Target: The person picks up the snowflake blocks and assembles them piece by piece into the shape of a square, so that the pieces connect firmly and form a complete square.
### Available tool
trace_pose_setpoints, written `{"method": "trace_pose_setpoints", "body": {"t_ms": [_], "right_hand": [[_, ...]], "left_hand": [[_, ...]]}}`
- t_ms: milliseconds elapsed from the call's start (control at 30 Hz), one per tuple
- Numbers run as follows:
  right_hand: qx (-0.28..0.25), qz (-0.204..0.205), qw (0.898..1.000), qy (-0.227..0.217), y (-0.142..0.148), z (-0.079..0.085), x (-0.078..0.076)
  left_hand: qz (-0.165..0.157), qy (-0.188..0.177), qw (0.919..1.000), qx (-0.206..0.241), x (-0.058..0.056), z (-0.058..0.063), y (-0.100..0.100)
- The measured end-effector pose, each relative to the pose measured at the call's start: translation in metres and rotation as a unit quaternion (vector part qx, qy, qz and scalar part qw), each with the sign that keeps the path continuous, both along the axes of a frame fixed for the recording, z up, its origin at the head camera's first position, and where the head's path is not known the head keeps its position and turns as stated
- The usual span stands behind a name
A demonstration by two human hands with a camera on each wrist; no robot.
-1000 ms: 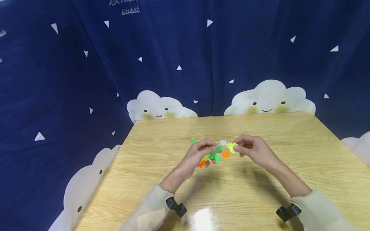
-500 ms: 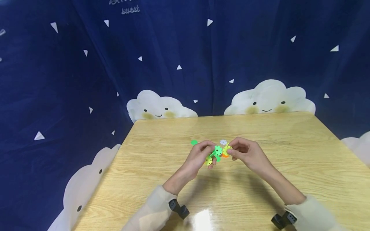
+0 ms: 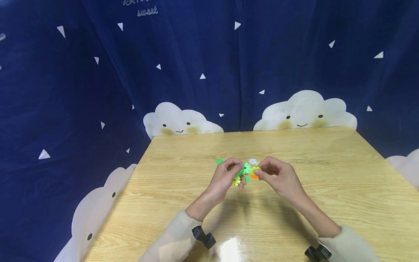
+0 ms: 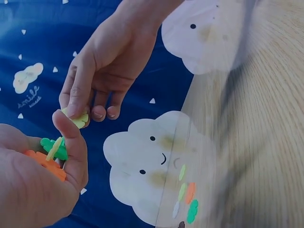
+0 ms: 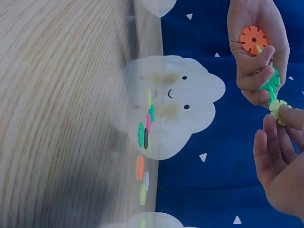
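Observation:
My left hand (image 3: pixel 224 180) holds a small chain of slotted plastic snowflake discs above the table. An orange disc (image 5: pixel 254 40) lies at the palm end in the right wrist view, followed by a yellow disc mostly hidden by the fingers. Green discs (image 5: pixel 272 80) come after it, between the left fingers. Thumb and fingers of my right hand (image 3: pixel 283 178) pinch a yellow snowflake disc (image 5: pixel 278 110). That disc's edge meets the green end of the chain; whether the slots are engaged I cannot tell.
Several loose discs lie on the wooden table (image 3: pixel 196 153) beyond the hands, among them a white disc (image 3: pixel 252 161) and a green disc (image 3: pixel 219 161). A dark blue curtain (image 3: pixel 209 54) with white clouds hangs behind the table's far edge.
My right hand has moved left and brought the yellow disc up to the green end of the chain. My left hand has turned the chain, so its yellow disc now faces the head camera.

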State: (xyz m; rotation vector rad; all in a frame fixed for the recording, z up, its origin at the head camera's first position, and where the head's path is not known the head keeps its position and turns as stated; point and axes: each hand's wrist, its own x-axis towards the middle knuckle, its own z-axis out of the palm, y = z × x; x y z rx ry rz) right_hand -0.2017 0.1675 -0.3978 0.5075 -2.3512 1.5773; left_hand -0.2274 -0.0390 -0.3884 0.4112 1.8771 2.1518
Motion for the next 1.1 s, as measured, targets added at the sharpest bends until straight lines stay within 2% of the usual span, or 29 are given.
{"method": "trace_pose_setpoints", "body": {"t_ms": [233,367,567,833,1100], "right_hand": [[0.049,-0.048,0.994,0.085,-0.005,-0.003,0.005],[0.050,-0.068,0.989,0.120,-0.008,-0.005,0.006],[0.046,-0.073,0.979,0.186,-0.009,-0.007,0.005],[0.035,-0.076,0.977,0.195,-0.010,-0.008,0.006],[0.001,-0.086,0.972,0.217,-0.017,-0.012,0.005]], "left_hand": [[0.010,-0.003,0.9999,-0.002,0.002,-0.003,0.001],[0.006,0.001,1.0000,0.005,0.004,-0.003,0.003],[-0.016,0.006,0.9997,0.015,0.007,-0.003,0.005],[-0.008,0.022,0.9997,0.006,0.012,-0.004,0.008],[-0.002,0.008,0.9998,0.019,0.018,-0.002,0.013]]}}
